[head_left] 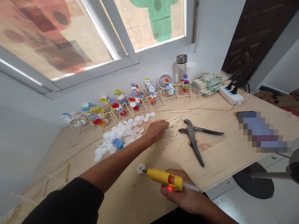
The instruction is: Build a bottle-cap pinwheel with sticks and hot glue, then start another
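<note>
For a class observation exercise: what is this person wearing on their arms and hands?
The left arm has a black sleeve that stops short of the wrist, leaving the forearm bare. The left hand and right hand are bare, with no gloves, rings or watch visible.

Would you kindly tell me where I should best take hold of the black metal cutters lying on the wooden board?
Take the black metal cutters by their two long handles, coming from the right and the near side. They lie flat with the handles spread apart, reaching right and toward the person, while the short jaws at the pivot face the loose wooden sticks, so that end offers a poorer grip.
</note>
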Motion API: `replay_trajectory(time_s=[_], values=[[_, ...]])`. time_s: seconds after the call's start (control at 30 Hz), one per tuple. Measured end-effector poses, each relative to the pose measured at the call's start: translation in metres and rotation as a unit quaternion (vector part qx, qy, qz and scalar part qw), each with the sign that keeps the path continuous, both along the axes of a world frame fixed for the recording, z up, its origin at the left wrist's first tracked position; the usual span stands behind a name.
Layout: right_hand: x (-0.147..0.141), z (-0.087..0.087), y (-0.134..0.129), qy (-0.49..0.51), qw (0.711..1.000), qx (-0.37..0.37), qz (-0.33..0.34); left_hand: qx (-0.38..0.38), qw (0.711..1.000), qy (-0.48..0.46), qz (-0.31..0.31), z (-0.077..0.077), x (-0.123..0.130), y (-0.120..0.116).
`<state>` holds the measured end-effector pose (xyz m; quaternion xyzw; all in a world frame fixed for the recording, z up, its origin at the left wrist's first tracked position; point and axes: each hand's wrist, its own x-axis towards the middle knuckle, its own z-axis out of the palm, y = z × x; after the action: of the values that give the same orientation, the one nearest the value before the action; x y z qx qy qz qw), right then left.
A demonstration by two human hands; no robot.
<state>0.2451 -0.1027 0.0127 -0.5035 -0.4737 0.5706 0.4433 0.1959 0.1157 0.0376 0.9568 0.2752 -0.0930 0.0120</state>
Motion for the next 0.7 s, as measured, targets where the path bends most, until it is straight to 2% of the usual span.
replay_trajectory(time_s=[0.23, 0.7], values=[[0.0002, 0.0007, -0.0003, -0.005, 1.000, 0.010, -0.003, 0.021, 1.000, 0.004, 0.016, -0.0019, -0.0036, 0.0027], [-0.0001, 0.0000, -0.0003, 0.008, 1.000, 0.000, -0.004, 0.001, 0.999, 0.016, 0.047, -0.0029, -0.0031, 0.0004]])
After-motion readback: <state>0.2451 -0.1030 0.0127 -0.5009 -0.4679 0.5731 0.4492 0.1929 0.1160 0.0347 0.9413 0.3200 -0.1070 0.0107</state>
